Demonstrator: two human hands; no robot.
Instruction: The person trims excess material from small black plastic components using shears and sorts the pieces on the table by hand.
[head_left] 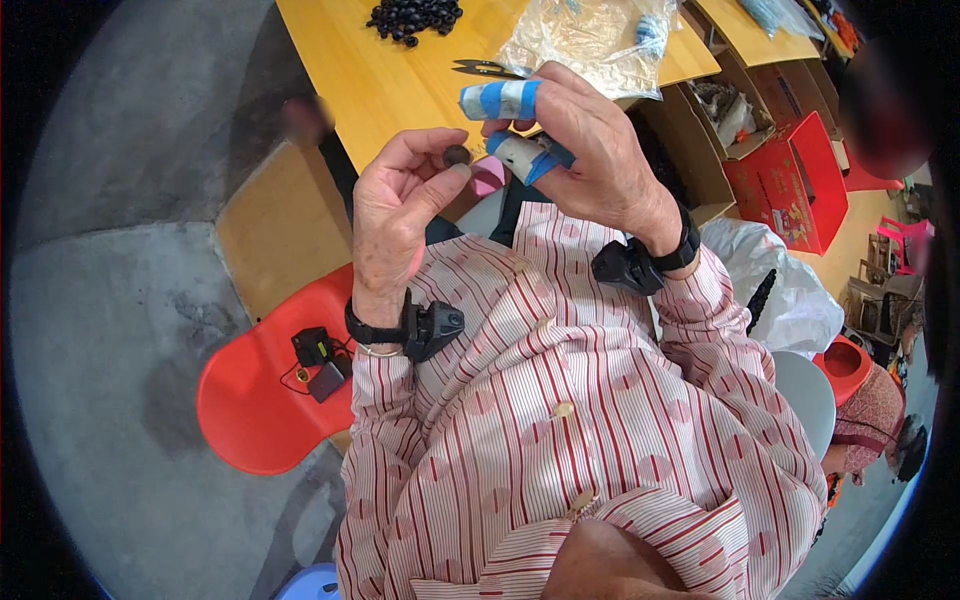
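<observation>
We are working over the yellow table (350, 70): our right hand (590, 150), fingers (500, 98) taped and curled together, is hovering just beside the left. Our left hand (395, 215) is pinching a dark bead (456, 155) between thumb and forefinger tips. We judge the bead is being presented for handling; the next move calls for steady alignment at those fingertips.

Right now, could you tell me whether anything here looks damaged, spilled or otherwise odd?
Nothing looks spilled or broken. The one oddity: two fingers of the right hand are wrapped in white and blue tape. The left hand pinches a small dark bead.
</observation>
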